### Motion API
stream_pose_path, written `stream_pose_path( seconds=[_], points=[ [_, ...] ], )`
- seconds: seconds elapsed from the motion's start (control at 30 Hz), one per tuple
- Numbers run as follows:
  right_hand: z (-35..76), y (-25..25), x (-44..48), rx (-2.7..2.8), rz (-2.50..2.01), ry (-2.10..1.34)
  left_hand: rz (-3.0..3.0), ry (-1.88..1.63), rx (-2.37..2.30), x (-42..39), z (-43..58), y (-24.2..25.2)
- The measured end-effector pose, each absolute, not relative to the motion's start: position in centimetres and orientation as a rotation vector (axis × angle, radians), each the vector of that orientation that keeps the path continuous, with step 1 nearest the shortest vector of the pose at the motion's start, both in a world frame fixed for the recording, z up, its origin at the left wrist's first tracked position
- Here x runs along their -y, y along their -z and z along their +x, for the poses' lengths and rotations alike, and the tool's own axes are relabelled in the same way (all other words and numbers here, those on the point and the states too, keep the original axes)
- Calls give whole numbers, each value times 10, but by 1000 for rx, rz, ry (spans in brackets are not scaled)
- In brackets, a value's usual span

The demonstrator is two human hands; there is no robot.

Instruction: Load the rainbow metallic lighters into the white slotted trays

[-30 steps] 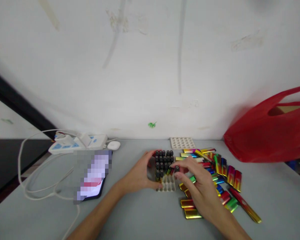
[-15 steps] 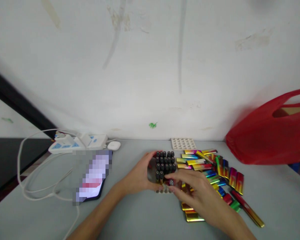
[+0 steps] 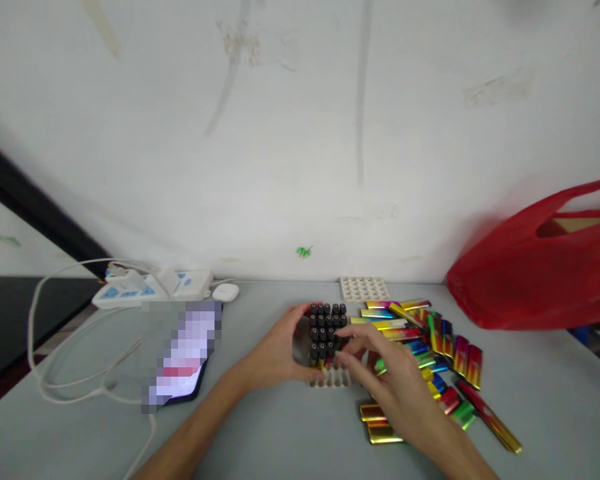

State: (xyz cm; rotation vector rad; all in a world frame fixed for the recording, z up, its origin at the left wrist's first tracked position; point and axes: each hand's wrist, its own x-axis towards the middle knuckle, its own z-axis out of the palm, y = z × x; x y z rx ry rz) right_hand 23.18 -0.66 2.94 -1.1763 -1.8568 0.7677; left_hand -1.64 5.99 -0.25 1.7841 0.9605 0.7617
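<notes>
Several black-topped pieces (image 3: 322,320) stand upright in tight rows, with coloured metallic sides showing low at the front. Around the left side of this bundle curves my left hand (image 3: 279,347), its fingers behind and thumb in front. A pale tray with round holes (image 3: 336,379) shows under the front of the bundle. My right hand (image 3: 387,373) pinches at the front right corner, its fingertips around a black-topped piece (image 3: 331,349) in the front row. The fingers partly hide that corner.
Shiny multicoloured flat pieces (image 3: 473,365) lie scattered on the right. A second holed tray (image 3: 364,289) rests by the wall. A phone (image 3: 187,357), a power strip (image 3: 195,285), white cables and a white case (image 3: 225,292) are left; a red bag (image 3: 520,280) is right.
My right hand has moved up and slightly left, carrying a black-topped piece from in front of the bundle into its front row. My left hand keeps its hold.
</notes>
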Motion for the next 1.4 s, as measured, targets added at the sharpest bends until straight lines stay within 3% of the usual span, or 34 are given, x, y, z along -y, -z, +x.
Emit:
stream_pose_path(
  seconds=[0.27, 0.53, 1.07, 1.4],
  points=[
    [259, -13, -16, 1947, -1470, -187, 1772, -753, -982, -59, -14, -4],
    [257, 1, -17, 2220, -1592, 108, 1791, -765, -986, -59, -14, 0],
    [251, 3, -19, 2373, -1622, 257, 1819, -743, -991, -60, -15, -2],
    [253, -13, -14, 2017, -1441, -142, 1779, -757, -988, -59, -16, -1]
  ],
)
